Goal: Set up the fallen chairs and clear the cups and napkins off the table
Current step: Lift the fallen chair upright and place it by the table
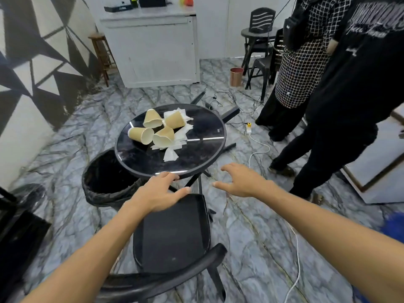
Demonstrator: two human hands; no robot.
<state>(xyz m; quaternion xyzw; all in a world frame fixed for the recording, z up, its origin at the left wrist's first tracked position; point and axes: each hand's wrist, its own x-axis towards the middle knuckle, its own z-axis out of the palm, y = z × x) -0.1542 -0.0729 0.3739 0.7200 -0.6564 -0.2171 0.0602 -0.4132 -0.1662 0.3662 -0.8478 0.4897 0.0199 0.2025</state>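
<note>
A round black table carries several tan paper cups lying on their sides over crumpled white napkins. Below me stands a black chair, its seat near the table's front edge. My left hand hovers with fingers apart over the front of the seat, by the table rim. To its right, my right hand is spread in the air and holds nothing. Behind the table a fallen black chair shows only its legs on the floor.
A black-lined bin stands left of the table. Two people in dark clothes stand at the right. White and black cables cross the marble floor. A white counter, a copper bin and stacked black chairs are at the back.
</note>
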